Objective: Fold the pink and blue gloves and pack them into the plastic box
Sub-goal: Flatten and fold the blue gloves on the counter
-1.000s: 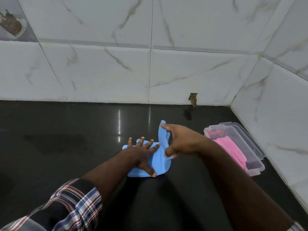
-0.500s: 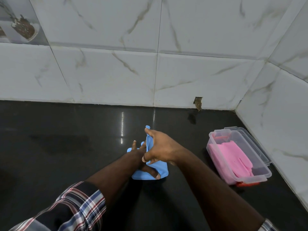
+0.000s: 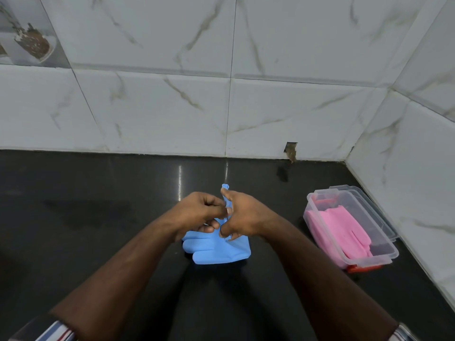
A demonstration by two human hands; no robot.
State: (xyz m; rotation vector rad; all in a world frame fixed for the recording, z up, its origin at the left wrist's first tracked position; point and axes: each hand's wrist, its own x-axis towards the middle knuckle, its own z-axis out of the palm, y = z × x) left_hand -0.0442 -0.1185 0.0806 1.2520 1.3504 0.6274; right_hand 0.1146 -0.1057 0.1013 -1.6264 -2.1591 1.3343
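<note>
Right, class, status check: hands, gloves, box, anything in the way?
Left hand and right hand both pinching blue glove on the counter. Pink gloves already in plastic box. Path to box clear.

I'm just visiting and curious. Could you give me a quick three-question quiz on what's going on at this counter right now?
1. True or false: the pink gloves already lie inside the plastic box.
2. Which item do the left hand and right hand both grip? A) blue glove B) box lid C) a cloth
3. Fill in: the box stands to the person's ____, near the tiled side wall.

Key: 1 true; 2 A; 3 right.
</note>
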